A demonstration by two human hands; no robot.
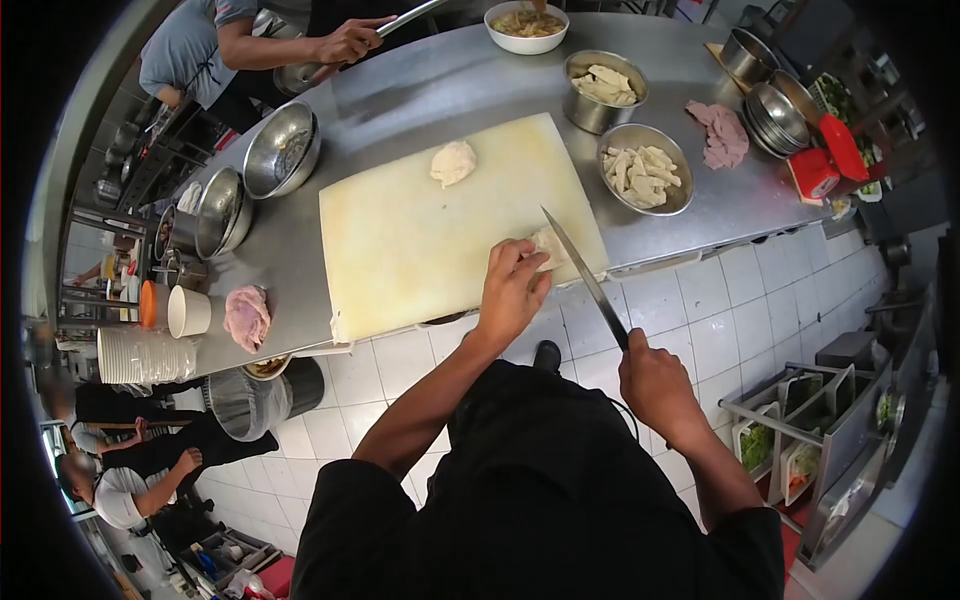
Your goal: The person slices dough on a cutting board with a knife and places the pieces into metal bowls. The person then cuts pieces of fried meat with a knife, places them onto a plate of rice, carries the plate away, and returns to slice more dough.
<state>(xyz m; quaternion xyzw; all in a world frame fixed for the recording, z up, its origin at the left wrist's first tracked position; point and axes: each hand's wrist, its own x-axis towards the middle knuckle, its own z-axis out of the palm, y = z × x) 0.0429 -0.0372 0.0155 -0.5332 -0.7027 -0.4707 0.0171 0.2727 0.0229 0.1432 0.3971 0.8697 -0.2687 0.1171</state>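
Observation:
My right hand (658, 388) is closed around the handle of a long kitchen knife (592, 280). Its blade points up and left, beside a piece of pale chicken (547, 246) near the right front corner of the cutting board (400, 250). With curled fingers, my left hand (515, 290) grips that piece, partly hiding it. A second, rounded piece of pale chicken (453, 164) lies apart at the board's far side. To the right of the board, one metal bowl (686, 200) and a deeper metal pot (598, 118) contain pale cut strips.
Metal bowls (218, 212), a white tub (189, 312) and a pink cloth (247, 318) line the counter's left. Another cloth (718, 134) and a red scale (815, 175) sit right. Across the counter, a person's hand (352, 42) holds a metal handle. A lined bin (240, 405) stands below left.

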